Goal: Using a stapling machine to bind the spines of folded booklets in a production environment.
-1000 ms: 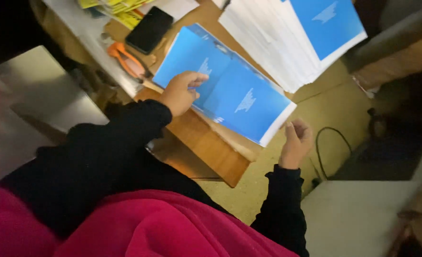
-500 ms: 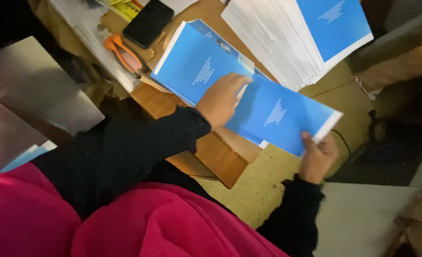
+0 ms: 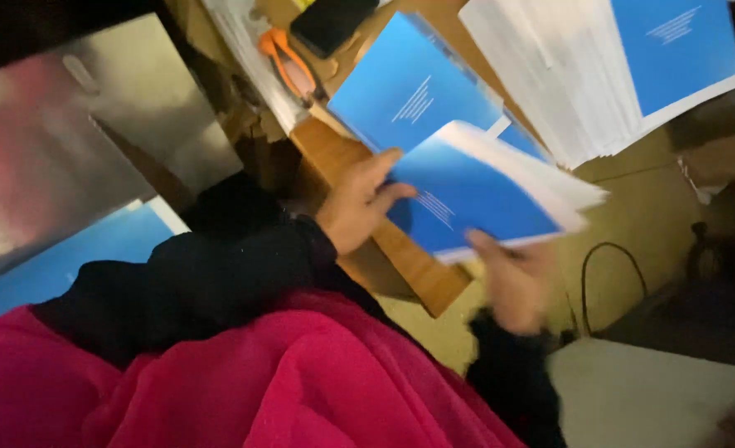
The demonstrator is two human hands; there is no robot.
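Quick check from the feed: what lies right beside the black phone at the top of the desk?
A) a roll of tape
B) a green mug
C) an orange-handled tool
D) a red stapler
C: an orange-handled tool lies just left of the black phone on the wooden desk, above the blue booklet that both hands hold.
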